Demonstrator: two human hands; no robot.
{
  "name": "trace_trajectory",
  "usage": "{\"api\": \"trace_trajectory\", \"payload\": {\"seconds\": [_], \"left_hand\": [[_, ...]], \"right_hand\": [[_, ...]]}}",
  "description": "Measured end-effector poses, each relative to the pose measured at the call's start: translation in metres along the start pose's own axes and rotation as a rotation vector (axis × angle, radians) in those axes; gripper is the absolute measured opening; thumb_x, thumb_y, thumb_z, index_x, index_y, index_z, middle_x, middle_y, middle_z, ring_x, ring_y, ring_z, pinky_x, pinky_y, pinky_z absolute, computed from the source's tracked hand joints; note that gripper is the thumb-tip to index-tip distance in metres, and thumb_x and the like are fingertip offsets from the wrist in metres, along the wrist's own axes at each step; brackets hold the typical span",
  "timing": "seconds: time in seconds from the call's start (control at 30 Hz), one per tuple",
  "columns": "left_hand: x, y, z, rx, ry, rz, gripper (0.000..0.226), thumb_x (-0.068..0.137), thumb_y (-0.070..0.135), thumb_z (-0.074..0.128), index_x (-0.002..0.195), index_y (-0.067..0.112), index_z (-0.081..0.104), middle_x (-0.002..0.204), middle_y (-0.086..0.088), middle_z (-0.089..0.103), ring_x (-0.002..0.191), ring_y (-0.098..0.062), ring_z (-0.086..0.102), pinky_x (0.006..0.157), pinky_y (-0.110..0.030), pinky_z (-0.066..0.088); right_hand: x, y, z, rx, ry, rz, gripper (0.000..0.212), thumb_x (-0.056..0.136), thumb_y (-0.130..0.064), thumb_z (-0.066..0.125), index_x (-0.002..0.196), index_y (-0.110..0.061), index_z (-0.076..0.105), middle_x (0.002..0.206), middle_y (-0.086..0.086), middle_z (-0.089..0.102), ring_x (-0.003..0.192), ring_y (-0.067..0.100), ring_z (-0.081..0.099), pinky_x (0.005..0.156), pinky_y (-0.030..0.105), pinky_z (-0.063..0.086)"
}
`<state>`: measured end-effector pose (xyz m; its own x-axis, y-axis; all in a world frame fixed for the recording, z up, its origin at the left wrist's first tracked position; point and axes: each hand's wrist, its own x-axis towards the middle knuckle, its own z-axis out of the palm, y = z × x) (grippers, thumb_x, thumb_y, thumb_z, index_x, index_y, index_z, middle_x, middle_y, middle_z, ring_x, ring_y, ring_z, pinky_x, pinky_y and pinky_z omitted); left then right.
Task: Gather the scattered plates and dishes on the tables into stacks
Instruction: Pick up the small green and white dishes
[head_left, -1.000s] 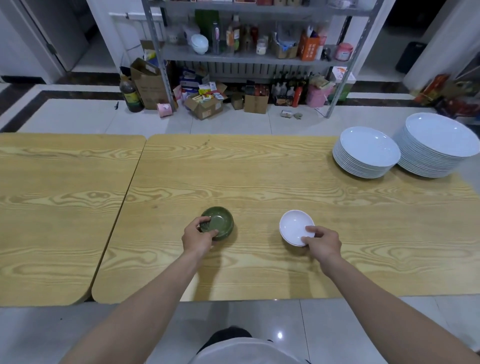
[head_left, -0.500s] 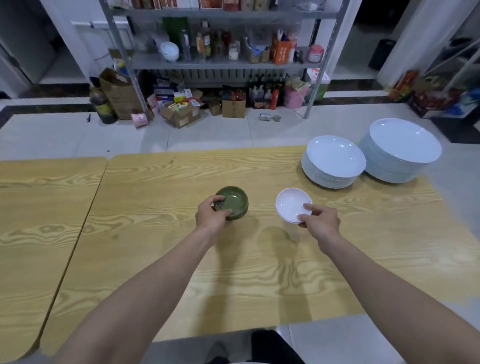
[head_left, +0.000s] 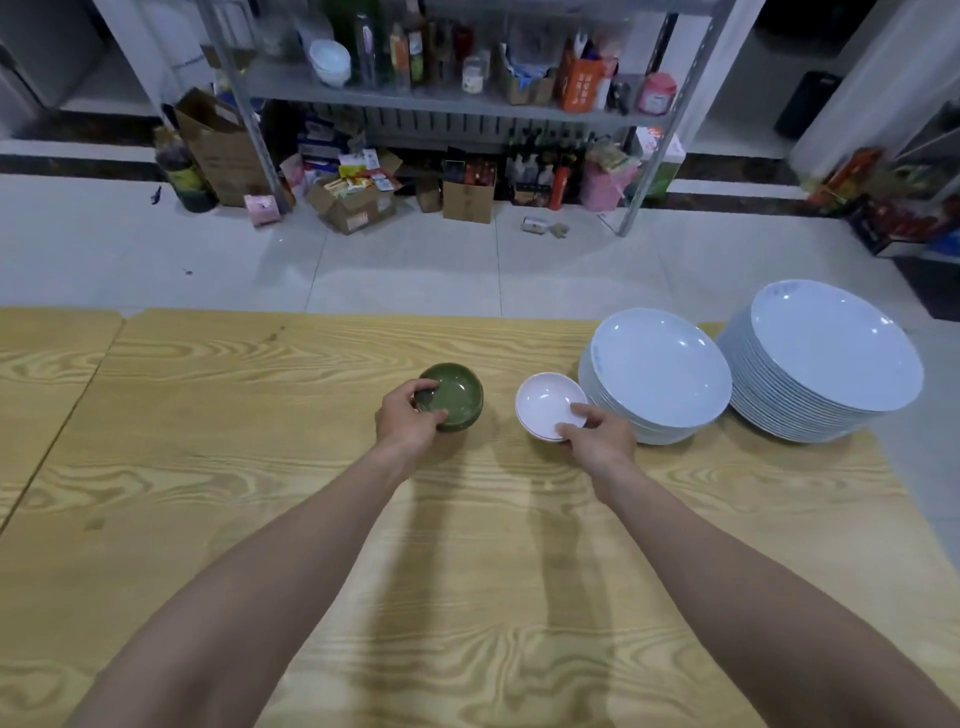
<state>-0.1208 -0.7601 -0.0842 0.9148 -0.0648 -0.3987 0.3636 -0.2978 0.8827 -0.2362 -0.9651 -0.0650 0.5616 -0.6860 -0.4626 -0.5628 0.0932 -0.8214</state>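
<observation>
Head view: left hand (head_left: 406, 422) fingers clamp green bowl (head_left: 453, 396) rim; right hand (head_left: 597, 437) pinches white dish (head_left: 548, 406) near edge.

Single view here: a wide-angle head cam looking forward and down over the wooden table (head_left: 208, 467). The left arm (head_left: 291, 561) and right arm (head_left: 727, 571) run in from the bottom corners, so it's close above the tabletop, with tiled floor (head_left: 415, 265) and a metal shelf rack (head_left: 441, 101) up top.
</observation>
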Motion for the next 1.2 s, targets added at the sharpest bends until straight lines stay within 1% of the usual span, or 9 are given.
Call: {"api": "trace_trajectory", "payload": {"seconds": [0.1, 0.2, 0.33, 0.4, 0.5, 0.57, 0.7, 0.97, 1.2], "left_hand": [[0.018, -0.001, 0.012, 0.019, -0.006, -0.003, 0.043, 0.076, -0.003, 0.078, 0.103, 0.03, 0.071, 0.1, 0.009, 0.053, 0.1, -0.026, 0.061, 0.086, -0.047, 0.058], [0.034, -0.002, 0.022, 0.038, -0.006, 0.014, 0.041, 0.077, -0.002, 0.078, 0.102, 0.031, 0.07, 0.096, 0.015, 0.052, 0.098, -0.026, 0.063, 0.085, -0.047, 0.058], [0.052, -0.002, 0.033, 0.03, 0.003, 0.026, 0.042, 0.074, 0.0, 0.08, 0.099, 0.032, 0.07, 0.096, 0.015, 0.055, 0.097, -0.031, 0.065, 0.084, -0.048, 0.058], [0.059, -0.002, 0.036, 0.027, 0.011, 0.021, 0.043, 0.074, -0.001, 0.08, 0.101, 0.031, 0.071, 0.096, 0.016, 0.055, 0.097, -0.029, 0.065, 0.084, -0.048, 0.058], [0.069, -0.002, 0.038, 0.014, 0.012, 0.019, 0.043, 0.073, -0.002, 0.08, 0.102, 0.029, 0.071, 0.097, 0.015, 0.056, 0.098, -0.029, 0.065, 0.084, -0.048, 0.058], [0.074, -0.002, 0.039, -0.002, 0.014, 0.01, 0.043, 0.074, -0.002, 0.079, 0.101, 0.03, 0.07, 0.097, 0.014, 0.056, 0.097, -0.027, 0.064, 0.085, -0.047, 0.058], [0.076, -0.002, 0.039, 0.003, 0.0, 0.008, 0.042, 0.076, 0.0, 0.079, 0.105, 0.028, 0.07, 0.099, 0.014, 0.054, 0.096, -0.022, 0.063, 0.086, -0.045, 0.058], [0.075, -0.003, 0.036, -0.007, -0.038, 0.006, 0.037, 0.077, 0.002, 0.08, 0.104, 0.026, 0.07, 0.099, 0.015, 0.055, 0.101, -0.021, 0.061, 0.087, -0.045, 0.058], [0.074, 0.0, 0.035, -0.004, -0.063, 0.0, 0.037, 0.078, 0.003, 0.079, 0.105, 0.026, 0.07, 0.104, 0.009, 0.056, 0.103, -0.027, 0.063, 0.084, -0.047, 0.059]], "right_hand": [[0.026, -0.001, 0.014, -0.005, 0.011, 0.025, 0.038, 0.08, -0.01, 0.075, 0.115, -0.023, 0.069, 0.11, 0.0, 0.067, 0.093, 0.025, 0.07, 0.092, 0.041, 0.055], [0.046, -0.001, 0.027, -0.022, 0.017, 0.036, 0.039, 0.082, -0.009, 0.074, 0.117, -0.023, 0.068, 0.111, 0.003, 0.065, 0.106, 0.029, 0.065, 0.096, 0.041, 0.053], [0.068, 0.002, 0.044, -0.023, 0.038, 0.041, 0.039, 0.079, -0.009, 0.074, 0.114, -0.027, 0.068, 0.113, 0.007, 0.062, 0.118, 0.031, 0.057, 0.085, 0.036, 0.055], [0.076, 0.002, 0.05, -0.027, 0.044, 0.05, 0.038, 0.079, -0.01, 0.074, 0.111, -0.03, 0.068, 0.116, 0.005, 0.062, 0.12, 0.031, 0.056, 0.093, 0.042, 0.054], [0.083, 0.002, 0.056, -0.03, 0.053, 0.049, 0.036, 0.079, -0.011, 0.075, 0.107, -0.033, 0.066, 0.12, 0.005, 0.061, 0.121, 0.029, 0.055, 0.101, 0.045, 0.049], [0.087, 0.001, 0.058, -0.037, 0.054, 0.047, 0.037, 0.081, -0.011, 0.074, 0.113, -0.028, 0.068, 0.123, 0.006, 0.059, 0.122, 0.027, 0.054, 0.103, 0.044, 0.048], [0.094, -0.001, 0.059, -0.044, 0.057, 0.049, 0.038, 0.082, -0.011, 0.074, 0.118, -0.023, 0.068, 0.126, 0.008, 0.058, 0.12, 0.027, 0.055, 0.103, 0.042, 0.048], [0.093, -0.003, 0.061, -0.084, 0.019, 0.021, 0.042, 0.081, -0.014, 0.075, 0.121, -0.02, 0.066, 0.126, 0.005, 0.059, 0.12, 0.026, 0.053, 0.103, 0.04, 0.046], [0.086, -0.007, 0.058, -0.088, -0.018, 0.007, 0.046, 0.081, -0.015, 0.076, 0.125, -0.017, 0.064, 0.134, 0.006, 0.056, 0.12, 0.024, 0.054, 0.101, 0.035, 0.046]]}}
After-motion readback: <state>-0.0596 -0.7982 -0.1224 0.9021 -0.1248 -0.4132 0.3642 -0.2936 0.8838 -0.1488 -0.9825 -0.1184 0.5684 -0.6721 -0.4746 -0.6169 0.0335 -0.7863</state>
